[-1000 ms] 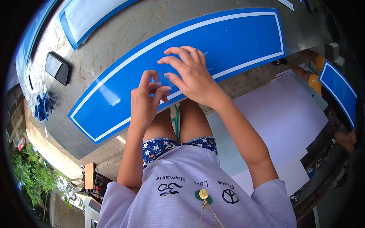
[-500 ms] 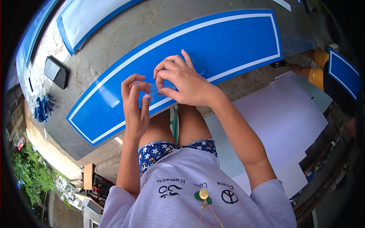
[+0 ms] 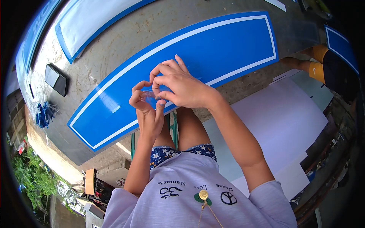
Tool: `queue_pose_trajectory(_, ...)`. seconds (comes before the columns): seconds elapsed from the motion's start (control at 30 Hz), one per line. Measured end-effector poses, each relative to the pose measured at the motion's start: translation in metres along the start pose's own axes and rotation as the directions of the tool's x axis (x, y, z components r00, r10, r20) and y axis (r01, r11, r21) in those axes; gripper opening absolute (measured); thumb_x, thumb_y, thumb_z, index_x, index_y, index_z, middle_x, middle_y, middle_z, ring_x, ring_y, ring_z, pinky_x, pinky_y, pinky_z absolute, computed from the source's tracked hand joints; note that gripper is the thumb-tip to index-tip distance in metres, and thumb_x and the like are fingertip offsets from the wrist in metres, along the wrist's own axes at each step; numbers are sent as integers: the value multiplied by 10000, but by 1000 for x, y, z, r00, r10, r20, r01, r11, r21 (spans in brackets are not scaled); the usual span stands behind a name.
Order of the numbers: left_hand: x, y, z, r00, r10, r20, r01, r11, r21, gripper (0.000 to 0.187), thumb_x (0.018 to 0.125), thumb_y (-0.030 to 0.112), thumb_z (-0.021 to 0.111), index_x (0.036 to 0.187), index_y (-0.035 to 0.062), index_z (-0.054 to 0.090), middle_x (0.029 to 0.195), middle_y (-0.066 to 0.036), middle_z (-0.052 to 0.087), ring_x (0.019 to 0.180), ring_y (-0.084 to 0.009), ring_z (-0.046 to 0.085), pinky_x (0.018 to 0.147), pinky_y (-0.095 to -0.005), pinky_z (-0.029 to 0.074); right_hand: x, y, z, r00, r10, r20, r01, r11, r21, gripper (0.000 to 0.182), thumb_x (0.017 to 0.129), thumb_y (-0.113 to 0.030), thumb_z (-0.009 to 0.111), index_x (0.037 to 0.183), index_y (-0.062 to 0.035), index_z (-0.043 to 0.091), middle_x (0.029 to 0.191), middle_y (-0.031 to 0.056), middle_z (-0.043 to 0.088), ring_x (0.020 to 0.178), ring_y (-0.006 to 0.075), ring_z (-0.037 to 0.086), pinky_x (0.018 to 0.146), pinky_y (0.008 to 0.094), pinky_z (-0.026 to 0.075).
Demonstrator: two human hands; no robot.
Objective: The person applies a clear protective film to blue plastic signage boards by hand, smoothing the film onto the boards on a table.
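A long blue sign panel [image 3: 224, 45] with a white border lies on the metal table in front of me. Just above its near edge, my left hand [image 3: 147, 110] and my right hand [image 3: 178, 85] are close together with fingers curled. Between them is a thin, clear piece of plastic film [image 3: 149, 95], crumpled and glossy. The right thumb and index finger pinch it. My left fingers and thumb are bent around its other end. Part of the film is hidden behind the right hand.
A black phone [image 3: 56, 79] and a bundle of blue scraps [image 3: 45, 114] lie on the metal table [image 3: 125, 36] at left. Another panel with white backing [image 3: 95, 22] is at the upper left. A person in dark clothing with yellow parts [image 3: 317, 70] is at right, near large white sheets [image 3: 275, 114].
My left hand has moved right and closer to my right hand, shortening the stretch of film between them. The person at right has shifted slightly.
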State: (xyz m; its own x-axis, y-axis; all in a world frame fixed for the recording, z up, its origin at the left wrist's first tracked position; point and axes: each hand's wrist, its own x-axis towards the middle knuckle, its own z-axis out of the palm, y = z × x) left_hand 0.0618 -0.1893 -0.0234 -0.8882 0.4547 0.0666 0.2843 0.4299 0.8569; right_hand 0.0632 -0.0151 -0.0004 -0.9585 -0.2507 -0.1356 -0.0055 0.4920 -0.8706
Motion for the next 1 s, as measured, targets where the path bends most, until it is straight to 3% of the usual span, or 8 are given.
queue_pose_trajectory(0.23, -3, 0, 21, 987, -136, -91, 111, 964, -240, 519, 959, 372, 578, 1156, 117, 172, 1278, -216, 377, 1020, -257, 503, 889, -401, 451, 0, -4, 4, 997, 5, -71, -6, 1000, -16, 98, 762, -88, 677, 800, -96, 587, 1162, 36, 520, 1272, 273, 378, 1152, 619, 69)
queue_pose_trajectory(0.4, 4, 42, 21, 903, -412, -121, 264, 754, -601, 868, 939, 101, 622, 1475, 155, -59, 1223, -204, 448, 892, -185, 582, 775, -291, 506, -2, -5, 11, 993, -21, -120, 0, 985, -172, 102, 755, -85, 680, 805, -92, 592, 1187, 46, 512, 1280, 278, 373, 1148, 633, 73)
queue_pose_trajectory(0.5, 12, 27, 0, 943, -330, 40, 312, 839, -446, 987, 943, 72, 609, 1505, 189, -194, 1087, -157, 529, 832, -148, 588, 679, -246, 519, -2, -3, 21, 988, -21, -154, 0, 991, -136, 97, 757, -97, 688, 797, -86, 601, 1194, 49, 509, 1287, 285, 368, 1139, 651, 77)
queue_pose_trajectory(0.57, 10, 15, 0, 950, -307, -49, 247, 842, -479, 773, 928, 80, 636, 1511, 85, 128, 876, -77, 589, 722, -94, 561, 608, -204, 475, -2, -4, 25, 980, -42, -197, -3, 974, -225, 169, 763, -160, 723, 883, -75, 639, 1220, 75, 482, 1290, 310, 350, 1105, 708, 65)
queue_pose_trajectory(0.63, 8, -2, -15, 829, -513, 224, 551, 676, -490, 551, 886, 65, 687, 1357, 35, 403, 802, -32, 605, 629, -67, 551, 496, -184, 420, -3, -6, 29, 971, -46, -236, -17, 965, -260, 248, 763, -178, 728, 971, -103, 617, 1242, 80, 459, 1292, 312, 348, 1104, 710, 65)
queue_pose_trajectory(0.67, 10, 5, -14, 849, -510, 141, 506, 704, -499, 280, 878, 87, 705, 1096, -8, 559, 724, -8, 590, 532, -41, 504, 450, -185, 390, -4, -6, 31, 961, -54, -271, -30, 954, -298, 335, 762, -195, 734, 1059, -130, 595, 1265, 84, 436, 1293, 313, 346, 1103, 712, 66)
queue_pose_trajectory(0.9, 3, 0, -14, 798, -573, 187, 588, 669, -455, 160, 862, 87, 723, 877, -3, 592, 701, -34, 620, 521, -52, 523, 423, -194, 400, -24, -3, 4, 930, 79, -360, -119, 989, -89, 577, 724, -201, 757, 1248, -193, 517, 1297, 91, 403, 1267, 329, 379, 1122, 653, 101)
queue_pose_trajectory(1.0, 5, -8, -18, 828, -508, 239, 547, 637, -543, 153, 851, 65, 724, 850, 10, 581, 717, -77, 641, 553, -94, 592, 460, -214, 475, -25, 32, -10, 669, 90, -737, -187, 981, -50, 266, 819, -124, 678, 1072, -75, 611, 1197, 123, 478, 1152, 284, 457, 989, 394, 389)
